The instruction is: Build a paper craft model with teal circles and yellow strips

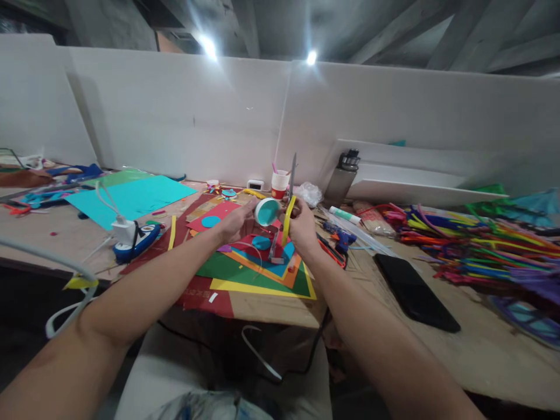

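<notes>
My left hand [242, 221] is closed on a short round white cup piece [267, 212], its teal inside turned toward me. In my right hand [301, 224] is a pair of scissors [293, 175], gripped with the blades pointing up. A curved yellow part [287, 221] shows at that hand's fingers; whether it is a handle or a strip I cannot tell. The cup piece is just left of the scissors, with a small gap between them. Below both hands lie stacked coloured sheets [262, 286], with a blue paper circle [261, 242] on top.
A black phone [415, 291] and many pipe cleaners [464, 245] lie to the right. Beyond my right hand are a blue glue gun [343, 238], a bottle [341, 181] and paper cups [280, 184]. At left are a teal sheet [131, 198] and a blue power strip [137, 244].
</notes>
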Available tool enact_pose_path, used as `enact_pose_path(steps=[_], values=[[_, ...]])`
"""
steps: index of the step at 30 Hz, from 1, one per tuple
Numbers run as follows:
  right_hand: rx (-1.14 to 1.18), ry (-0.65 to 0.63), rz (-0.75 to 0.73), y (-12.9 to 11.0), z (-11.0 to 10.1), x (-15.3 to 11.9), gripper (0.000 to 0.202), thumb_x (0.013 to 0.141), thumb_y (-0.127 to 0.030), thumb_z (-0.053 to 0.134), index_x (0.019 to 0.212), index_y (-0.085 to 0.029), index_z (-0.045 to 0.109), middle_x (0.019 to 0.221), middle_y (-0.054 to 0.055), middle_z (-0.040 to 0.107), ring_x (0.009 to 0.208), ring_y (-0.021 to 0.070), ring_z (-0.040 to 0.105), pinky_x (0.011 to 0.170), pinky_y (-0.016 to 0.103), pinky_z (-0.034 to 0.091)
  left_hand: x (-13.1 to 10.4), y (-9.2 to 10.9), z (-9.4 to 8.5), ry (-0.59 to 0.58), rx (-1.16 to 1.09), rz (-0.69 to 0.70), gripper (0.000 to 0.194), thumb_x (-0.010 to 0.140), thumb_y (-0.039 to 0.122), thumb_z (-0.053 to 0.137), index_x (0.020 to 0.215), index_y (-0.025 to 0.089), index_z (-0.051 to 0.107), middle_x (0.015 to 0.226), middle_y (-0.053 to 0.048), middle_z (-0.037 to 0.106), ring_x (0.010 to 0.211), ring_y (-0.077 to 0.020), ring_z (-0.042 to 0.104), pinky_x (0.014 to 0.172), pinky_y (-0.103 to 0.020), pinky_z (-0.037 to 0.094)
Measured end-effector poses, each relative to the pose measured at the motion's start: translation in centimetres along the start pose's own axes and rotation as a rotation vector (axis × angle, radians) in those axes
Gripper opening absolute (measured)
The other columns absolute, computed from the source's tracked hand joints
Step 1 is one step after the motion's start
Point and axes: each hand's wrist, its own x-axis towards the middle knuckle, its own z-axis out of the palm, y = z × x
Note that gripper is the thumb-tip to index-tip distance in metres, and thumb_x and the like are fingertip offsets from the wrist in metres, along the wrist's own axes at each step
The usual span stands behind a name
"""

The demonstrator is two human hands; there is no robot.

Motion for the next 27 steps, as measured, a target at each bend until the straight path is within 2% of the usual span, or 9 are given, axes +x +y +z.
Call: enact_pose_path(steps=[3,8,12,17,19,22,25,27], values=[[-0.021,-0.014,0.017,0.1,0.0,0.0,0.047,0.062,-0.026,0.065,0.108,-0.019,0.055,0.085,0.002,0.066,0.071,0.0158,0.062,0.060,0.025,0.050,0.0,0.0,0.0,-0.023,0.001,-0.036,0.060,0.098,0.053,0.023,0.121,0.014,0.062,0.099,-0.014,0.073,0.086,-0.0247,0.071,0.077,-0.038,0.056],[-0.077,-0.060,0.104,0.3,-0.1,-0.1,0.047,0.065,-0.029,0.065,0.110,-0.020,0.057,0.074,-0.002,0.064,0.054,0.0122,0.056,0.048,0.023,0.045,0.1,-0.1,-0.3,-0.034,-0.032,-0.113,0.070,0.095,0.061,0.020,0.115,0.011,0.065,0.095,-0.018,0.073,0.080,-0.0263,0.070,0.063,-0.034,0.055],[-0.072,-0.084,0.190,0.1,-0.1,-0.1,0.046,0.065,-0.034,0.069,0.107,-0.019,0.059,0.070,-0.003,0.063,0.048,0.0107,0.053,0.044,0.022,0.042,0.4,-0.2,-0.2,-0.029,-0.144,-0.168,0.064,0.095,0.057,0.027,0.109,0.008,0.067,0.090,-0.019,0.073,0.070,-0.0218,0.069,0.056,-0.028,0.052],[0.046,-0.100,0.273,-0.1,0.1,-0.1,0.046,0.061,-0.041,0.075,0.098,-0.019,0.058,0.060,-0.006,0.056,0.045,0.0098,0.050,0.041,0.021,0.039,0.4,-0.2,0.3,0.019,-0.240,-0.195,0.062,0.096,0.051,0.024,0.108,0.008,0.066,0.086,-0.018,0.072,0.063,-0.0197,0.068,0.053,-0.027,0.051],[0.029,-0.094,0.254,-0.1,0.1,-0.1,0.046,0.062,-0.043,0.075,0.098,-0.019,0.057,0.063,-0.005,0.057,0.047,0.0100,0.051,0.043,0.021,0.040,0.3,-0.2,0.4,0.003,-0.249,-0.170,0.055,0.096,0.048,0.029,0.107,0.010,0.066,0.087,-0.017,0.072,0.066,-0.0215,0.069,0.054,-0.029,0.051],[-0.036,-0.059,0.156,-0.1,0.1,0.0,0.046,0.072,-0.049,0.068,0.104,-0.019,0.055,0.077,0.000,0.063,0.059,0.0126,0.058,0.049,0.023,0.045,0.2,-0.1,0.3,-0.023,-0.261,-0.102,0.042,0.091,0.042,0.040,0.102,0.012,0.067,0.089,-0.014,0.073,0.073,-0.0251,0.069,0.057,-0.032,0.052],[-0.061,-0.017,-0.021,-0.5,0.1,0.0,0.043,0.080,-0.051,0.060,0.109,-0.021,0.052,0.096,0.004,0.064,0.081,0.0153,0.062,0.068,0.026,0.051,0.2,0.1,-0.1,0.026,-0.247,-0.010,0.036,0.087,0.037,0.046,0.103,0.013,0.067,0.094,-0.014,0.073,0.076,-0.0252,0.070,0.060,-0.034,0.053],[-0.100,-0.029,-0.102,-0.8,0.1,-0.1,0.041,0.084,-0.052,0.057,0.111,-0.022,0.050,0.103,0.005,0.063,0.089,0.0153,0.062,0.076,0.027,0.052,0.3,0.2,-0.6,0.087,-0.222,0.069,0.035,0.085,0.034,0.047,0.105,0.013,0.067,0.099,-0.014,0.073,0.079,-0.0246,0.070,0.062,-0.033,0.053]])
